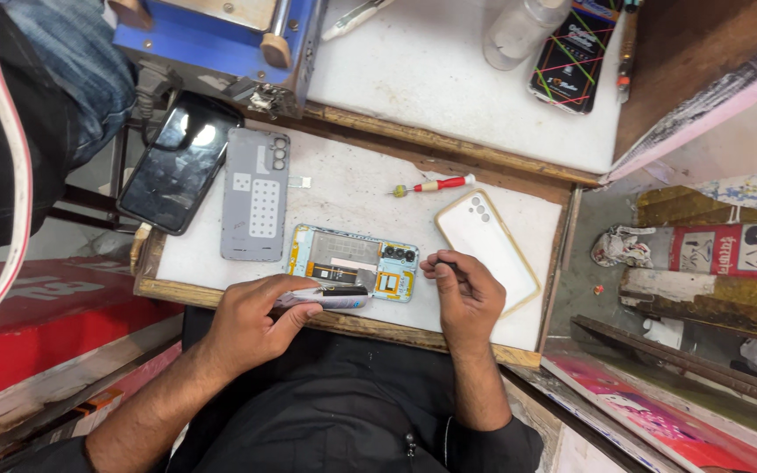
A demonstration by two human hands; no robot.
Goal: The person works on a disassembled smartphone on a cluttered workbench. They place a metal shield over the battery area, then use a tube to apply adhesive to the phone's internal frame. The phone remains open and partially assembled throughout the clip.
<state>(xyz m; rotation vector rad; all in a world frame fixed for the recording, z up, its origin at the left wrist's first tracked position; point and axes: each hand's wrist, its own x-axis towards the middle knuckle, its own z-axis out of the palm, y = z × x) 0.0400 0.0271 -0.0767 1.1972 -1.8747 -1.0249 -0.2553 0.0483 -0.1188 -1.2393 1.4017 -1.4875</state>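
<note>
Left hand grips one small tube at the near edge of one opened phone on the bench; right hand pinches one dark tool beside that phone's camera end. Beyond the phone lie one grey back cover, one black screen, one red screwdriver and one clear case.

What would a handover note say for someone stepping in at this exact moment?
Left hand: grip closed on a small glue tube, its black tip at the lower edge of the opened phone.
Right hand: pinching a thin dark tool at the phone's right end.
Also on the white work board: grey back cover, black screen panel at the left, clear case and red-handled screwdriver at the right.
Done: back cover off, internals exposed.
Left: phone lies open, cover not refitted.
</note>
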